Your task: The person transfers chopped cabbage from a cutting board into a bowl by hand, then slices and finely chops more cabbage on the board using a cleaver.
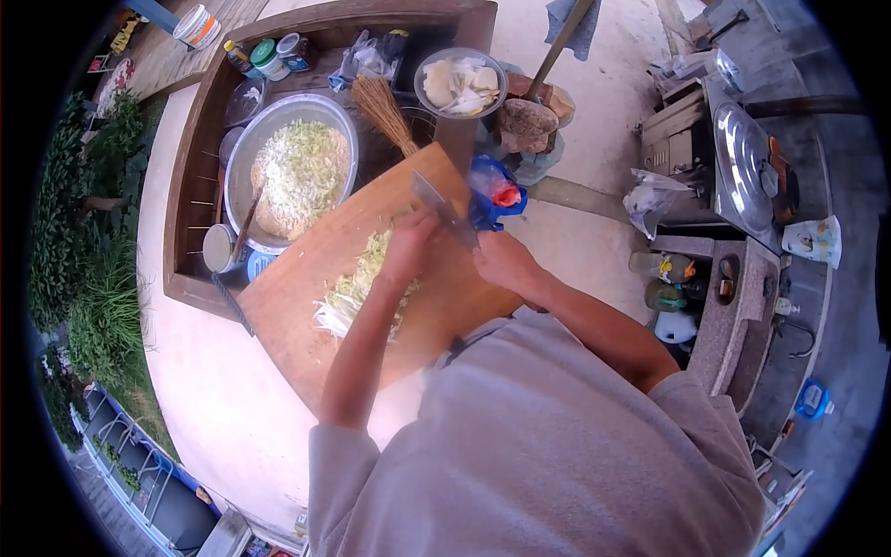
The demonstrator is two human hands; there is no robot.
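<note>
A wooden cutting board lies at an angle in front of me, with pale green shredded cabbage heaped along its middle. My right hand is closed around the handle of a kitchen knife, whose broad blade points away and to the left over the board. Just left of the blade, my left hand bends its fingers down onto cabbage at the far end of the heap. The fingers hide most of what they press on. Beyond the board, a large metal basin holds shredded cabbage and white powder, with a stick-like handle leaning inside.
A bowl of pale pieces stands past the board, near a straw whisk. A wooden-framed table carries jars and bags. Beside the knife lies a blue plastic bag. At right are a stove with a large lid and a stone sink.
</note>
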